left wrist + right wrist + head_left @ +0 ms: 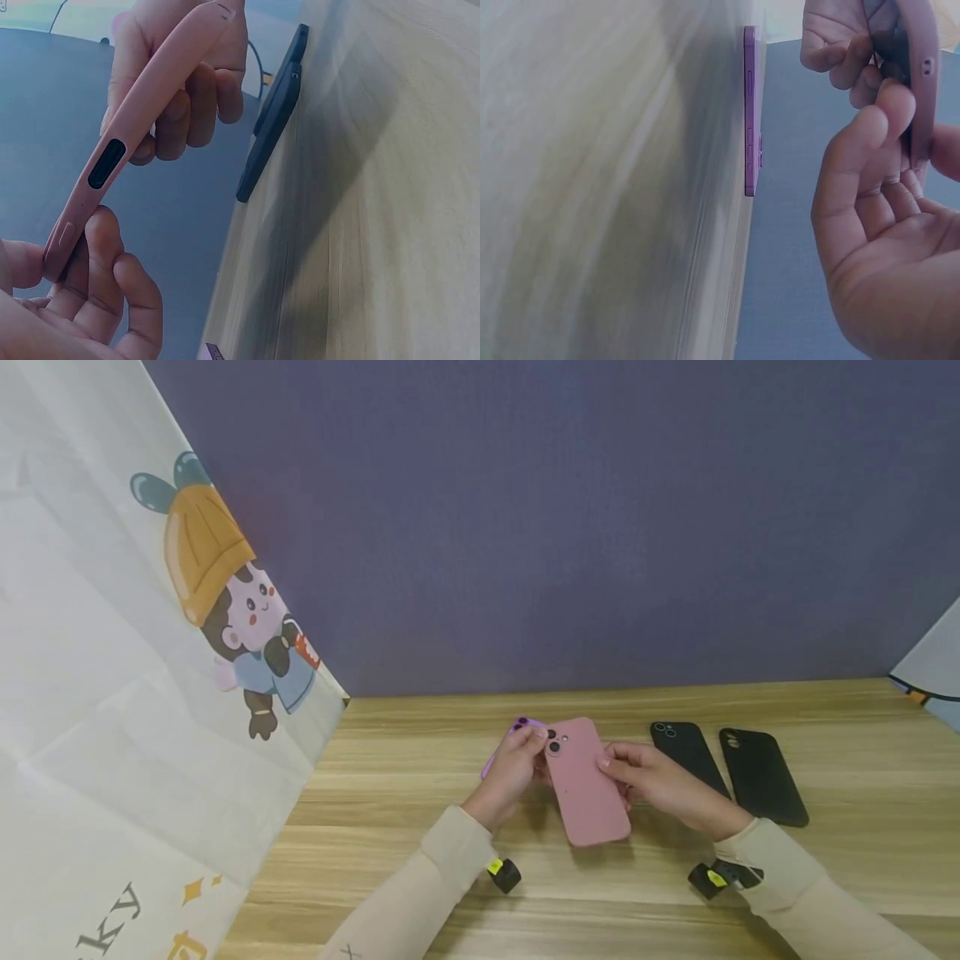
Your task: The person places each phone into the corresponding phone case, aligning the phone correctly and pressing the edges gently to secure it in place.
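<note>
A pink phone case (588, 797) is held up above the wooden table, tilted, its camera corner at the upper left. My left hand (510, 771) pinches it by that corner, thumb on the near face and fingers behind. The right hand (663, 783) grips the opposite long edge, thumb on the back. Along its edge, the left wrist view shows a dark oval slot in the case (120, 139). Something dark lies inside the case in the right wrist view, but its kind is hard to tell. Behind my left hand lies a purple phone (751, 112), partly hidden.
On the right of the table (405, 827) lie a black phone (686, 752), partly covered by my right hand and forearm, and a black phone case (765, 777). A dark blue panel (562, 527) rises at the back; a white printed sheet (112, 693) hangs on the left.
</note>
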`<state>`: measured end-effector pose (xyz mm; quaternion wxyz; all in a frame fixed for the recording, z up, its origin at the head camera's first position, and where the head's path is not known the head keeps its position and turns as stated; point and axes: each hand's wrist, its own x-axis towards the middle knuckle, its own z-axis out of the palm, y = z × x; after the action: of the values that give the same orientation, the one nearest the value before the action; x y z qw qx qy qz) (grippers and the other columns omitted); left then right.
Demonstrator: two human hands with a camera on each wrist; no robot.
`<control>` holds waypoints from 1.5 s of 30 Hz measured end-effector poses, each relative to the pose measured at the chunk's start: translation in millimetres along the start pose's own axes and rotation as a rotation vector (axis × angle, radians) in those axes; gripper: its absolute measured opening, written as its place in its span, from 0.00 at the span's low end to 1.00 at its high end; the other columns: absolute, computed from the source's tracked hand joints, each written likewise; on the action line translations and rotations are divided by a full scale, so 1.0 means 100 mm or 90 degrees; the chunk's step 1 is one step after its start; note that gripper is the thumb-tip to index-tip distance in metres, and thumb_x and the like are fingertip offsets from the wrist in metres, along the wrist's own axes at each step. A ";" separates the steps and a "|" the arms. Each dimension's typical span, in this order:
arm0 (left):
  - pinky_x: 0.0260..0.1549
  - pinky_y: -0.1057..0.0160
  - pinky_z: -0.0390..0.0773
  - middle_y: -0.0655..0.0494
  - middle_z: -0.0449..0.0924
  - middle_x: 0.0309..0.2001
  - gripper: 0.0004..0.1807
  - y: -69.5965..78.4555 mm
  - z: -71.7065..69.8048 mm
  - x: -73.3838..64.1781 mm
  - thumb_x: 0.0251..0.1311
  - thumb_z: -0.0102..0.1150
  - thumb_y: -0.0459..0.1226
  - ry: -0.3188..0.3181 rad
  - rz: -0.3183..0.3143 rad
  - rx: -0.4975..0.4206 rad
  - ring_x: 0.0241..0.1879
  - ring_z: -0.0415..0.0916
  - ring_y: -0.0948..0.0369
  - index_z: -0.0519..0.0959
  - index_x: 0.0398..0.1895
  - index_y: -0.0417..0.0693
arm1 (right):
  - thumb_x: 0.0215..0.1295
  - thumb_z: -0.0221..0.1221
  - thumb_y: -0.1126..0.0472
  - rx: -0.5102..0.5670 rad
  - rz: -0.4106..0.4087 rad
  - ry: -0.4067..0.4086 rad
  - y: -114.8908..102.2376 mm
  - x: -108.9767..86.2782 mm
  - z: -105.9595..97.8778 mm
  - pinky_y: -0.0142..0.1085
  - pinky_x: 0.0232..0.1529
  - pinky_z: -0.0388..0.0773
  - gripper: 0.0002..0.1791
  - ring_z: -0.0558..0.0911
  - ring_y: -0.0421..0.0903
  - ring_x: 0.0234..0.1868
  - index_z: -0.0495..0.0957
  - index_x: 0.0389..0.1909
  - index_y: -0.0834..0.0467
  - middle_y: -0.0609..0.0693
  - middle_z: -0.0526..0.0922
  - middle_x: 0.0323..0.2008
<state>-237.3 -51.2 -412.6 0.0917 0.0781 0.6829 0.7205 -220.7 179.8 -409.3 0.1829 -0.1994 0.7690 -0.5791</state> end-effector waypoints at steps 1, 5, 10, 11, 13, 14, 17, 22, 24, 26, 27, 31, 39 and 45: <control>0.30 0.64 0.79 0.58 0.78 0.25 0.17 0.00 0.00 0.00 0.80 0.42 0.39 0.000 0.000 -0.001 0.23 0.74 0.64 0.77 0.49 0.33 | 0.81 0.49 0.52 0.002 0.002 0.003 -0.01 0.00 0.00 0.36 0.30 0.81 0.18 0.77 0.39 0.28 0.72 0.44 0.65 0.47 0.78 0.30; 0.29 0.65 0.79 0.59 0.78 0.24 0.17 -0.01 0.00 0.01 0.80 0.43 0.39 0.001 -0.002 -0.005 0.23 0.74 0.64 0.77 0.49 0.33 | 0.81 0.49 0.51 0.000 0.012 0.013 -0.02 -0.01 0.01 0.36 0.30 0.80 0.18 0.76 0.39 0.27 0.72 0.44 0.65 0.47 0.76 0.29; 0.30 0.65 0.79 0.59 0.77 0.25 0.17 -0.02 0.00 0.02 0.80 0.44 0.41 -0.001 -0.005 -0.008 0.24 0.74 0.64 0.77 0.45 0.35 | 0.82 0.48 0.52 -0.011 0.019 0.024 -0.03 -0.01 0.02 0.36 0.29 0.79 0.18 0.75 0.39 0.27 0.71 0.42 0.65 0.48 0.75 0.29; 0.30 0.65 0.79 0.58 0.77 0.26 0.17 -0.01 0.00 0.02 0.80 0.44 0.41 -0.003 -0.007 -0.008 0.24 0.74 0.64 0.77 0.45 0.36 | 0.82 0.48 0.52 -0.014 0.017 0.028 -0.04 -0.01 0.03 0.36 0.29 0.79 0.18 0.75 0.39 0.27 0.71 0.42 0.65 0.48 0.75 0.29; 0.31 0.65 0.79 0.58 0.78 0.27 0.17 -0.01 0.00 0.01 0.79 0.45 0.42 -0.003 -0.010 -0.001 0.25 0.75 0.64 0.78 0.44 0.37 | 0.82 0.48 0.52 -0.017 0.018 0.037 -0.04 -0.01 0.03 0.37 0.29 0.79 0.18 0.75 0.40 0.27 0.71 0.43 0.65 0.48 0.75 0.29; 0.31 0.65 0.79 0.58 0.77 0.28 0.17 -0.01 0.00 0.01 0.79 0.45 0.42 -0.004 -0.011 0.003 0.25 0.75 0.64 0.78 0.44 0.37 | 0.82 0.48 0.53 -0.018 0.019 0.039 -0.04 -0.01 0.03 0.36 0.29 0.79 0.18 0.76 0.40 0.27 0.71 0.43 0.66 0.49 0.76 0.30; 0.32 0.66 0.79 0.57 0.78 0.30 0.16 -0.01 -0.01 0.01 0.79 0.46 0.42 -0.006 -0.014 0.014 0.26 0.76 0.63 0.77 0.47 0.38 | 0.82 0.47 0.54 -0.022 0.017 0.050 -0.05 -0.02 0.03 0.36 0.29 0.80 0.17 0.77 0.40 0.28 0.72 0.44 0.67 0.49 0.77 0.31; 0.32 0.66 0.80 0.56 0.79 0.32 0.14 -0.03 -0.02 0.02 0.77 0.48 0.40 -0.012 -0.017 0.016 0.26 0.77 0.63 0.77 0.50 0.37 | 0.83 0.47 0.55 -0.025 0.012 0.059 -0.04 -0.01 0.02 0.37 0.28 0.79 0.17 0.77 0.40 0.28 0.72 0.44 0.68 0.50 0.77 0.31; 0.32 0.66 0.80 0.56 0.79 0.32 0.14 -0.04 -0.02 0.02 0.77 0.49 0.40 -0.015 -0.020 0.013 0.26 0.77 0.63 0.77 0.50 0.37 | 0.83 0.47 0.55 -0.025 0.017 0.066 -0.03 0.00 0.02 0.37 0.29 0.79 0.17 0.77 0.40 0.28 0.72 0.44 0.67 0.50 0.77 0.31; 0.32 0.67 0.80 0.56 0.79 0.32 0.13 -0.05 -0.02 0.02 0.76 0.49 0.39 -0.018 -0.023 0.010 0.26 0.78 0.63 0.77 0.49 0.37 | 0.83 0.47 0.55 -0.028 0.019 0.073 -0.02 0.00 0.01 0.37 0.30 0.81 0.17 0.78 0.40 0.29 0.73 0.46 0.68 0.51 0.78 0.32; 0.31 0.67 0.80 0.56 0.79 0.32 0.13 -0.05 -0.02 0.03 0.76 0.50 0.39 -0.021 -0.024 0.008 0.25 0.77 0.63 0.77 0.48 0.36 | 0.83 0.47 0.55 -0.028 0.020 0.076 -0.02 0.00 0.01 0.37 0.31 0.81 0.18 0.80 0.41 0.30 0.73 0.47 0.68 0.51 0.79 0.33; 0.31 0.67 0.81 0.55 0.80 0.32 0.13 -0.07 0.00 0.02 0.75 0.51 0.39 -0.030 -0.019 0.016 0.25 0.78 0.64 0.77 0.47 0.35 | 0.83 0.46 0.55 -0.028 0.023 0.089 -0.02 0.00 -0.01 0.38 0.34 0.83 0.20 0.83 0.42 0.34 0.73 0.53 0.69 0.52 0.82 0.37; 0.31 0.65 0.82 0.55 0.80 0.31 0.12 -0.11 0.03 0.01 0.75 0.52 0.38 -0.051 -0.023 0.040 0.25 0.78 0.62 0.78 0.47 0.36 | 0.83 0.45 0.55 -0.045 0.020 0.125 -0.04 0.00 -0.03 0.40 0.35 0.84 0.21 0.82 0.45 0.34 0.73 0.55 0.71 0.54 0.82 0.37; 0.32 0.63 0.83 0.55 0.80 0.31 0.12 -0.12 0.06 0.00 0.75 0.52 0.37 -0.067 -0.020 0.043 0.25 0.78 0.62 0.78 0.46 0.34 | 0.84 0.44 0.55 -0.047 0.021 0.145 -0.04 0.00 -0.04 0.39 0.36 0.83 0.21 0.81 0.44 0.34 0.72 0.52 0.71 0.54 0.80 0.37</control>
<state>-235.2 -44.5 -424.0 0.1361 0.1085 0.7021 0.6904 -222.5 182.2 -404.4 0.0965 -0.1263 0.8087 -0.5664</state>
